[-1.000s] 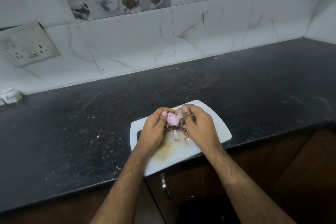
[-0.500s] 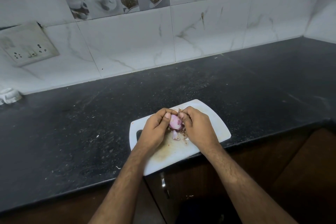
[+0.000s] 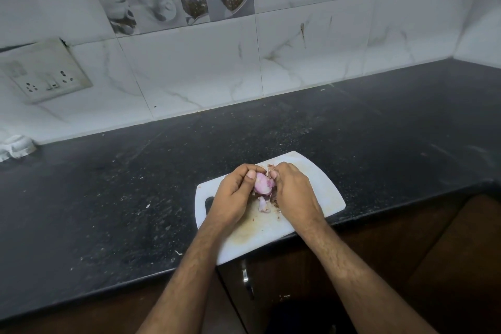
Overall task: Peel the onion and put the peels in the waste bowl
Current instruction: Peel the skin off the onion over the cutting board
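Pink and half peeled, the onion point(image 3: 262, 186) sits above the white cutting board point(image 3: 322, 187) on the dark counter point(image 3: 108, 198), the left hand point(image 3: 233, 196) curled around it with thumb on top, the right hand point(image 3: 292, 192) pinching its papery skin, a loose peel point(image 3: 263, 205) lying just below.

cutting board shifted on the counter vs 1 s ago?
No. The white cutting board keeps the same overhang past the counter edge; the small frame offset is the head camera moving, since the wall socket shifts too.
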